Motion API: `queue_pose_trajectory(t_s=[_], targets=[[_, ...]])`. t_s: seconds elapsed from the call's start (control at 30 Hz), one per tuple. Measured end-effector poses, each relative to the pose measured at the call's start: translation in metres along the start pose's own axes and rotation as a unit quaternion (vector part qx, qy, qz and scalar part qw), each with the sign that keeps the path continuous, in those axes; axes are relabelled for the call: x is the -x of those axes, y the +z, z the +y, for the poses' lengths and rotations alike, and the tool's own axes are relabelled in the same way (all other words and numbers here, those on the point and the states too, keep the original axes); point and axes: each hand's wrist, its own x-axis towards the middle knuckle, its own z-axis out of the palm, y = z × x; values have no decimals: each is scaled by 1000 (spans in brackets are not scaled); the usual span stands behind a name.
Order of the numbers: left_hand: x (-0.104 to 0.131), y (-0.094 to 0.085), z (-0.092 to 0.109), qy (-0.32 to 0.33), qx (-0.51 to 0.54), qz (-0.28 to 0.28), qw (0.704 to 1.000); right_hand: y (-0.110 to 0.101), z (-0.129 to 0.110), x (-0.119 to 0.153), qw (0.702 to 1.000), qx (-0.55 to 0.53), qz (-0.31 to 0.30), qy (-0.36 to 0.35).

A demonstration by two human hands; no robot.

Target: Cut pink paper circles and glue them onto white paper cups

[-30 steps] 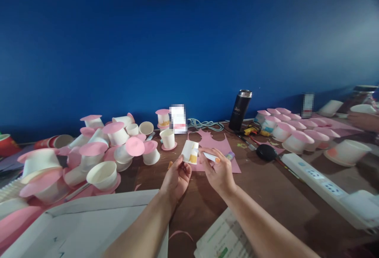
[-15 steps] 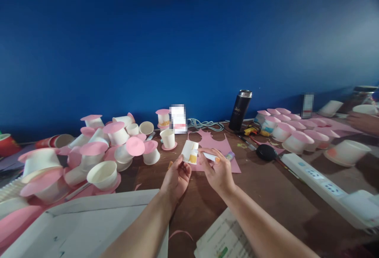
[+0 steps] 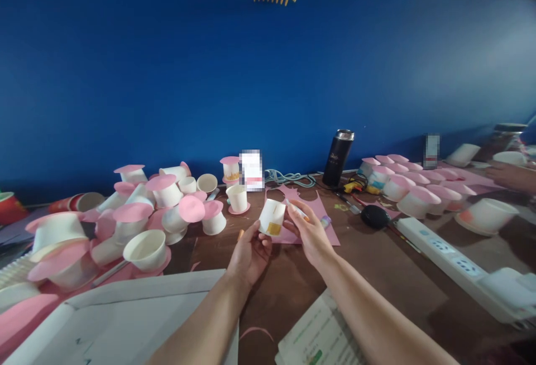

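A white paper cup [image 3: 271, 215] with a yellow-brown patch drawn low on its side is in my left hand [image 3: 252, 250], whose fingers are closed around its lower left. My right hand [image 3: 310, 231] grips a white marker [image 3: 298, 210] with an orange end, just right of the cup. Some right-hand fingers are close to the cup's side; I cannot tell if they touch it. Under and behind both hands lies a cut-up pink paper sheet [image 3: 331, 235]. Another white cup [image 3: 239, 198] stands on a pink disc, behind and to the left.
Several cups with pink paper discs [image 3: 132, 212] crowd the left. More disc-topped cups [image 3: 421, 195] stand at the right, near another person's hand [image 3: 508, 176]. A black flask [image 3: 338, 158], black mouse [image 3: 376, 216], white power strip [image 3: 450, 262], white box [image 3: 167, 303] and printed papers [image 3: 320, 334] lie around.
The cup has turned more upright, showing its yellow-brown patch toward me. My right hand and the marker have moved slightly right, away from the patch.
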Motion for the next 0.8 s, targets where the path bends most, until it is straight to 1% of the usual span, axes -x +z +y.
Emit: queue_pose_trajectory(t_s=[0.07,0.17,0.27,0.37,0.43,0.47,0.5,0.57,0.67,0.73,0.8], targets=[[0,-1,1,-12,-1,-2,1000,1,1,2,1000,4,-14,-10],[-1,-3,0,-27,-15,-4,1000,3,2,3,1000,12,-8,-20],[0,-4,-3,-12,-33,-13,999,3,3,2,1000,-21,1,-6],[3,-4,-9,-6,-63,-63,996,3,5,1,999,-32,17,-2],[4,-5,-14,-20,-83,-97,992,4,6,1,1000,-19,17,-1],[4,-5,-16,-23,-89,-103,990,5,7,2,1000,-11,11,0],[4,-6,-18,-19,-92,-99,991,5,8,3,1000,-5,5,1],[2,-6,-21,3,-85,-72,994,8,10,4,1000,12,-5,0],[-2,-6,-21,39,-63,-33,997,10,13,5,998,50,-11,-26],[-4,-5,-20,47,-60,-16,997,10,11,4,995,65,6,-72],[-5,-5,-18,51,-58,9,997,9,6,5,986,75,36,-143]])
